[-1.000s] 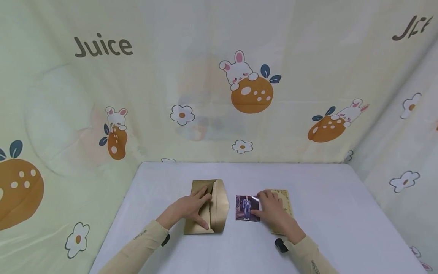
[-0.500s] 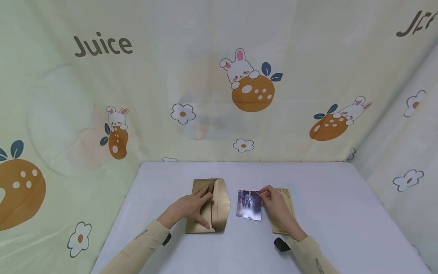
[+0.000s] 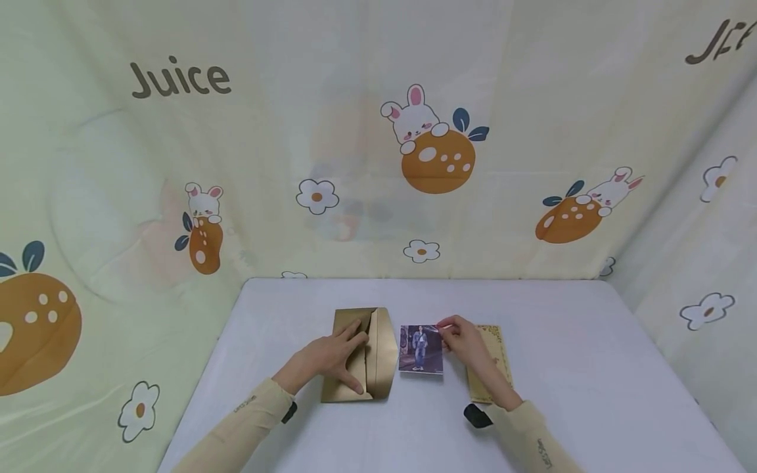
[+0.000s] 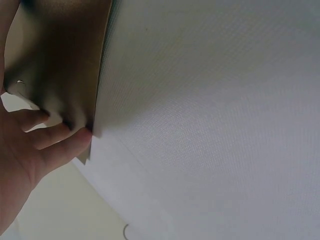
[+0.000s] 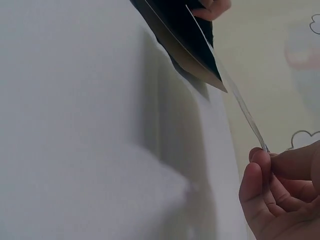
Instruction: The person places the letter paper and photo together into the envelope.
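A gold envelope [image 3: 387, 355] lies on the table with its flap unfolded toward the right. My left hand [image 3: 331, 360] rests on it with fingers and thumb spread beside the opening; in the left wrist view the fingertips touch the envelope [image 4: 75, 65]. Just right of the flap, a square photo print [image 3: 420, 349] of a standing person is held above the table. Thumb and fingers of my right hand [image 3: 467, 345] pinch its upper right edge. The right wrist view shows the photo print [image 5: 242, 107] edge-on, raised off the cloth.
A cream card with an ornate patterned border [image 3: 497, 355] lies under the right wrist, partly covered by it. The white table [image 3: 568, 368] stands before a curtain [image 3: 355, 131] printed with rabbits, oranges and flowers.
My right hand has lifted the photo print off the table, tilted it and carried it left to the envelope's flap. My left hand has stayed on the envelope.
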A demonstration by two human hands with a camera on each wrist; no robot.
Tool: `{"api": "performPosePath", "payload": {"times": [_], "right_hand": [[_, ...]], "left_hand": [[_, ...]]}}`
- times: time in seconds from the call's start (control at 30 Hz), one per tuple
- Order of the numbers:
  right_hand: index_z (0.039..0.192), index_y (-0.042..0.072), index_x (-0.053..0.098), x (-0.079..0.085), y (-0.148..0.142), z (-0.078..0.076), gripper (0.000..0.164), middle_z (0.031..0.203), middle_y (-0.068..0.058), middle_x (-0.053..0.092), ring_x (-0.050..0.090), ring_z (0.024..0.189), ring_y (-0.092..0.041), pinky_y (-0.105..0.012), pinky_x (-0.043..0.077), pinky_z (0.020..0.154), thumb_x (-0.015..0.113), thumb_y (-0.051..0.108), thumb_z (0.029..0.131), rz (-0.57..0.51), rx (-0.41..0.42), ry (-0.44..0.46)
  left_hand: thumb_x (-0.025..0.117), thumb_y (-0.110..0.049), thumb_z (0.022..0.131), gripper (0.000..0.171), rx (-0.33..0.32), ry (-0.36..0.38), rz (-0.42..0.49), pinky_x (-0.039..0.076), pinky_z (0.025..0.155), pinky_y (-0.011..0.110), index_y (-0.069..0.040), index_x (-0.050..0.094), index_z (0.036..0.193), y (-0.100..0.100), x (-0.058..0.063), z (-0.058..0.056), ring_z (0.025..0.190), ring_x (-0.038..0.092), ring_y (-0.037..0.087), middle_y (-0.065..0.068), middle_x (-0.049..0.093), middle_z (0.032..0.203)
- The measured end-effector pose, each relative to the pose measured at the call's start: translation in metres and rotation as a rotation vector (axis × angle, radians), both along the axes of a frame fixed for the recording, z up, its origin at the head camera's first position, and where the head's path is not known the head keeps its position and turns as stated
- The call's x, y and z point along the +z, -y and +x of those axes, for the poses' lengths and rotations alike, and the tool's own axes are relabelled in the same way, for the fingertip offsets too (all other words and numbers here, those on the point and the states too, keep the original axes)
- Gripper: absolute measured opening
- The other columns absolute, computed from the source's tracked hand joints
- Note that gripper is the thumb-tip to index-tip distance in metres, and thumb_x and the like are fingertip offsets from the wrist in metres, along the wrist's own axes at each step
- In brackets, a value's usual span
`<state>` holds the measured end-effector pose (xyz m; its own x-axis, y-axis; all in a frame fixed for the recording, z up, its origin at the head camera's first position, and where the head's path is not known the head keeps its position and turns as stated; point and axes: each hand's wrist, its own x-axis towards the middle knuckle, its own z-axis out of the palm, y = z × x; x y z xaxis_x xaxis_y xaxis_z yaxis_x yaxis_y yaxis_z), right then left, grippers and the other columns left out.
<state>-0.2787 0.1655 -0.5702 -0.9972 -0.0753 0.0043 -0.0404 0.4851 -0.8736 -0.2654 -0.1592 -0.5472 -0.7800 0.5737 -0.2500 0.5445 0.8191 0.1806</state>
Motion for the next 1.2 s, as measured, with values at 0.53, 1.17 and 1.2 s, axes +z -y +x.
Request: {"api": "performPosePath", "payload": {"times": [0.53,1.17,1.2], "right_hand": [[0.103,0.001,0.066,-0.011,0.059,-0.004,0.009,0.076,-0.009,0.071,0.060,0.061,-0.012,-0.022,0.046,0.055,0.064,0.006,0.096,-0.007,0.034,0.010],[0.107,-0.002,0.067,-0.005,0.112,-0.002,0.013,0.082,-0.011,0.073,0.062,0.062,-0.010,-0.022,0.051,0.055,0.062,0.003,0.097,-0.028,0.168,0.035],[0.108,-0.002,0.067,-0.004,0.114,-0.002,0.013,0.083,-0.012,0.073,0.062,0.062,-0.011,-0.023,0.051,0.055,0.061,0.002,0.097,-0.022,0.175,0.034]], "left_hand": [[0.074,-0.082,0.061,0.109,0.023,0.014,-0.013,0.056,0.086,0.051,-0.025,0.034,0.146,-0.001,0.002,0.000,0.149,0.032,0.041,0.020,0.016,0.167],[0.074,-0.083,0.061,0.108,0.016,-0.004,0.016,0.056,0.087,0.050,-0.027,0.036,0.145,0.001,-0.001,-0.001,0.148,0.035,0.039,0.019,0.020,0.166],[0.074,-0.083,0.061,0.108,0.014,-0.005,0.016,0.056,0.086,0.049,-0.027,0.036,0.145,0.001,-0.001,-0.001,0.148,0.035,0.039,0.019,0.020,0.166]]}}
